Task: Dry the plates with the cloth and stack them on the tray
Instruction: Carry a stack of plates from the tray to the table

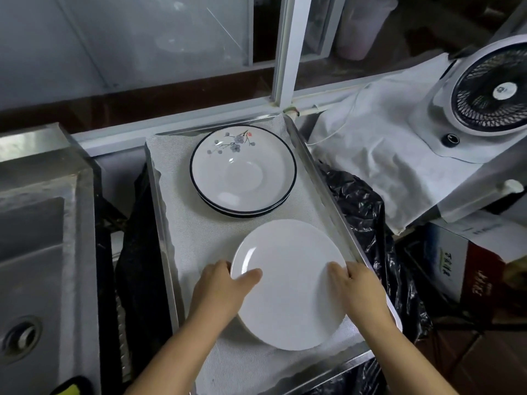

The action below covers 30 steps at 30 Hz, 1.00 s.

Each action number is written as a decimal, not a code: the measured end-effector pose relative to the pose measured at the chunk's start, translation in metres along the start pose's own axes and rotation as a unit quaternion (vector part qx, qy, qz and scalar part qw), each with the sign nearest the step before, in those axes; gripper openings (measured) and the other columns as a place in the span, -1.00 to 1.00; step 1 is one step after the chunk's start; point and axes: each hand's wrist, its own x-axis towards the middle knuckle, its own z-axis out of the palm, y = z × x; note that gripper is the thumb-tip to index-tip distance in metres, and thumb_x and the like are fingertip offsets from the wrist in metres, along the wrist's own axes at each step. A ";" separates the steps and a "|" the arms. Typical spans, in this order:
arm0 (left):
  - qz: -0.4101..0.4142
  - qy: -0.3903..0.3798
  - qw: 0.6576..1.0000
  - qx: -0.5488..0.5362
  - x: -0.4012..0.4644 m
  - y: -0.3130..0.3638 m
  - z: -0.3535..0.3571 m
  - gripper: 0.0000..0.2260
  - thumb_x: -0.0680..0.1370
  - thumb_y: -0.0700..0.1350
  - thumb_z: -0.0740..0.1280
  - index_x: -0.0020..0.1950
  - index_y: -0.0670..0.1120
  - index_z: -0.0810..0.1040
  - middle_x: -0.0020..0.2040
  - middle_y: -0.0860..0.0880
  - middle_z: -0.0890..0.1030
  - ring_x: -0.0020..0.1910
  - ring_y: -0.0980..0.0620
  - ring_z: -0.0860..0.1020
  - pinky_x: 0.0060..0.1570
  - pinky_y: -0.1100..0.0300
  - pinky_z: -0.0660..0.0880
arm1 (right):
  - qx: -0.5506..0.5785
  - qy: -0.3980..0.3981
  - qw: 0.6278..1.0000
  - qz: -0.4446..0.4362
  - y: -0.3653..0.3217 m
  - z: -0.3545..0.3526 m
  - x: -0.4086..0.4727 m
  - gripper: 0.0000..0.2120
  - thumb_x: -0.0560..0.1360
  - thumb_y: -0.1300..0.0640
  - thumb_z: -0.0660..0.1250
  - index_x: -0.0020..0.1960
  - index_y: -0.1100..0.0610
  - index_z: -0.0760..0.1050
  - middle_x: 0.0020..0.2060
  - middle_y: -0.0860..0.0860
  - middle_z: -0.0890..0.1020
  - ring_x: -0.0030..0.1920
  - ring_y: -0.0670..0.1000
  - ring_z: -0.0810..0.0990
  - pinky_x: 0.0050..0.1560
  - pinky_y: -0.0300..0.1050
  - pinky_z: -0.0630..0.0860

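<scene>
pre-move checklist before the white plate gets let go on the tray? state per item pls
1. Both hands on the plain white plate: left hand grips its left rim, right hand its right rim. ok
2. Plate lies over the tray liner, inside the rim. ok
3. Clear of the floral plate stack: gap shows between them. ok
4. Plate fully resting on the liner, or on another plate under it: cannot tell
5. Plate dry: cannot tell
6. Drying cloth within reach: none identified in view, cannot tell
</scene>
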 end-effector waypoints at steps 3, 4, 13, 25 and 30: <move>0.008 -0.010 1.000 -0.026 0.000 0.001 0.002 -0.60 0.39 0.24 0.36 0.03 -0.03 0.50 0.01 -0.01 0.55 -0.08 -0.03 0.57 -0.21 0.12 0.46 | 0.052 0.003 0.999 0.011 0.002 -0.002 -0.004 -0.60 0.46 0.02 0.23 -0.42 0.07 0.10 -0.51 -0.08 0.17 -0.46 -0.02 0.16 -0.41 -0.11 0.13; 0.009 -0.014 0.999 -0.043 -0.001 0.002 0.001 -0.59 0.38 0.24 0.36 0.05 -0.02 0.49 0.02 0.00 0.55 -0.06 -0.04 0.57 -0.16 0.10 0.48 | 0.081 0.000 0.997 0.016 0.002 -0.003 -0.006 -0.60 0.46 0.02 0.24 -0.43 0.06 0.09 -0.52 -0.09 0.16 -0.45 -0.02 0.15 -0.39 -0.10 0.13; 0.018 -0.051 0.977 -0.205 -0.017 0.014 -0.011 -0.64 0.26 0.21 0.37 -0.04 0.07 0.48 -0.11 0.04 0.64 -0.14 0.01 0.62 -0.11 0.03 0.58 | 0.357 -0.017 0.930 0.085 -0.010 -0.018 -0.032 -0.68 0.29 -0.09 0.27 -0.27 0.15 0.29 -0.34 0.01 0.34 -0.29 0.02 0.31 -0.25 -0.05 0.26; 0.132 -0.180 0.961 -0.161 -0.066 0.026 -0.015 -0.65 0.22 0.17 0.37 -0.06 0.07 0.50 -0.14 0.07 0.66 -0.11 -0.01 0.63 -0.03 -0.06 0.58 | 0.560 0.038 0.819 0.120 0.013 -0.039 -0.144 -0.80 0.59 0.15 0.18 0.14 0.13 0.53 -0.06 0.07 0.70 -0.07 0.12 0.68 -0.12 0.02 0.62; 0.180 -0.263 0.944 -0.084 -0.108 0.037 0.015 -0.64 0.22 0.18 0.35 -0.08 0.05 0.47 -0.14 0.03 0.64 -0.15 -0.04 0.63 -0.10 -0.03 0.59 | 0.554 0.121 0.803 0.185 0.058 -0.051 -0.204 -0.84 0.54 0.20 0.27 0.09 0.16 0.55 -0.09 0.12 0.70 -0.08 0.18 0.67 -0.04 0.14 0.61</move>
